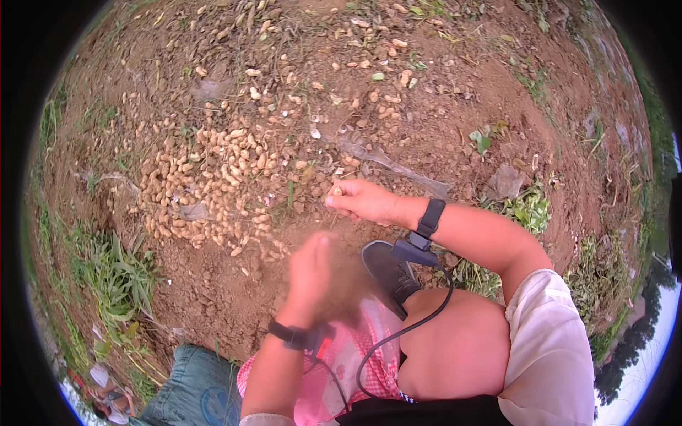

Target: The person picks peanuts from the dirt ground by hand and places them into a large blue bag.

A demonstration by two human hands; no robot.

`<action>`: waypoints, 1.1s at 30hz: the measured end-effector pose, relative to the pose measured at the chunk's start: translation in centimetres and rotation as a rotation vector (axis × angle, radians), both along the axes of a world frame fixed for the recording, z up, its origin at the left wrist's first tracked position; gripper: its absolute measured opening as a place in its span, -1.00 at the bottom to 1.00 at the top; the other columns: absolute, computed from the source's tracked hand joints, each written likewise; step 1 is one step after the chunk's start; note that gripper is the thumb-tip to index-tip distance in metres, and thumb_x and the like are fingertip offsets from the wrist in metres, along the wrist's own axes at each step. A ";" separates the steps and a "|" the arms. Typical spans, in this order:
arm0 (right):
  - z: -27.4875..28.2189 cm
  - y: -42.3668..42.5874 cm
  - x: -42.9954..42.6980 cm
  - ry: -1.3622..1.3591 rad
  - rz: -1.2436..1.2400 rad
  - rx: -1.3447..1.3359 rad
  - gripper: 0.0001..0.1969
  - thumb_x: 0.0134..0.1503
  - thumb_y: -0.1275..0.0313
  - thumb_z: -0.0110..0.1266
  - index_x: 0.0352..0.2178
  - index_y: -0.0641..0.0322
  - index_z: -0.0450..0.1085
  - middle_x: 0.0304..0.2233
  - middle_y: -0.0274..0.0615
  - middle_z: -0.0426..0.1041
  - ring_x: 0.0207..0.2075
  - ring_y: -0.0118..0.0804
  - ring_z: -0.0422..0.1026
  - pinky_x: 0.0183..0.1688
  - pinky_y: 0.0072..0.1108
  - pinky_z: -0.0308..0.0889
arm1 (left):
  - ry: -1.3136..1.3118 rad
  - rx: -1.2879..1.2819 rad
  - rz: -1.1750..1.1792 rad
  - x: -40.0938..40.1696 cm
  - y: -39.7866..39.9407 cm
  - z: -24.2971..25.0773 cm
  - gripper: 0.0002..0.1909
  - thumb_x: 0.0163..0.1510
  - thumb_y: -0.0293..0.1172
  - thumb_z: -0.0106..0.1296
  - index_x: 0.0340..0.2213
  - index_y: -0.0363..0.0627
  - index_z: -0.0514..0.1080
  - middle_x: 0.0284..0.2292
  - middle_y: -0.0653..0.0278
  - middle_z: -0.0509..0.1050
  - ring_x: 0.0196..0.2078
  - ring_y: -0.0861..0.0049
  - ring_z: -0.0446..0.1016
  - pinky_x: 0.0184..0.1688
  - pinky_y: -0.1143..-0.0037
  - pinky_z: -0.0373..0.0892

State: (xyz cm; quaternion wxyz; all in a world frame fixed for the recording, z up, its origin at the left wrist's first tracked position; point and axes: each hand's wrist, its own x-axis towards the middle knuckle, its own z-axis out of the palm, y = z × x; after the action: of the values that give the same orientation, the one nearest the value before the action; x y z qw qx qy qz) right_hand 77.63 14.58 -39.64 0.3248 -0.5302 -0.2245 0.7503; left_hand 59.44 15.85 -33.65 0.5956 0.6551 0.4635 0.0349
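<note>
My right hand [362, 199] pinches a peanut in its shell [337, 191] between thumb and fingertips, just above the soil. My left hand [311, 271] is blurred, below and left of the right one. Beside it hangs a smeared brown mass [349, 290]; whether the left fingers hold it, I cannot make out. Left of both hands, a spread heap of unshelled peanuts [224, 170] lies on the reddish-brown soil [213, 290]. Each wrist wears a black strap with a cabled device.
A dark shoe [389, 266] stands below my right hand. A green woven sack [197, 388] is at the lower left, near leafy weeds [120, 282]. Scraps of plastic film [394, 165] and scattered peanuts lie on the ground. Another person [114, 402] is in the far lower left.
</note>
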 end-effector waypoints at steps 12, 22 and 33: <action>-1.1 -8.6 16.3 -0.463 -0.901 -0.053 -0.84 0.06 0.42 -0.11 -0.60 0.18 0.25 -0.67 -0.38 0.23 -0.67 -0.50 0.22 -0.60 -0.66 0.19 | -0.258 0.243 -0.034 2.1 -3.9 3.2 -0.82 0.08 -0.47 -0.21 -0.48 -0.24 0.37 -0.65 0.26 0.37 -0.60 0.66 0.31 -0.50 0.62 0.24; -5.7 -13.5 8.4 -1.173 0.285 0.055 -0.83 -0.11 0.45 -0.01 -0.41 0.23 0.39 -0.47 -0.18 0.40 -0.32 -0.17 0.38 -0.28 -0.39 0.27 | 0.377 0.474 -0.724 -6.1 -3.8 -1.4 -0.41 -0.14 -0.23 0.07 -0.05 -0.18 0.21 -0.01 0.01 0.17 0.06 0.14 0.11 0.13 0.25 -0.03; -7.0 -13.2 7.3 -1.407 0.763 0.472 -0.86 -0.13 0.49 -0.10 -0.45 0.23 0.32 -0.38 -0.16 0.33 -0.22 -0.18 0.31 -0.23 -0.43 0.29 | 0.096 0.398 -0.703 4.7 -6.7 -10.7 -0.62 -0.04 -0.45 -0.15 -0.12 -0.16 0.29 -0.03 0.12 0.25 -0.03 0.20 0.26 0.00 0.41 0.20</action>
State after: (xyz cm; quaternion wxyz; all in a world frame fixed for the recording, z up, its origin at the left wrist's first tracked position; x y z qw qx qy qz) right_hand 84.97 1.39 -46.66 -0.0654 -0.6806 -0.6907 0.2356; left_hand 64.13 9.14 -44.31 0.4103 0.8771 0.2229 -0.1123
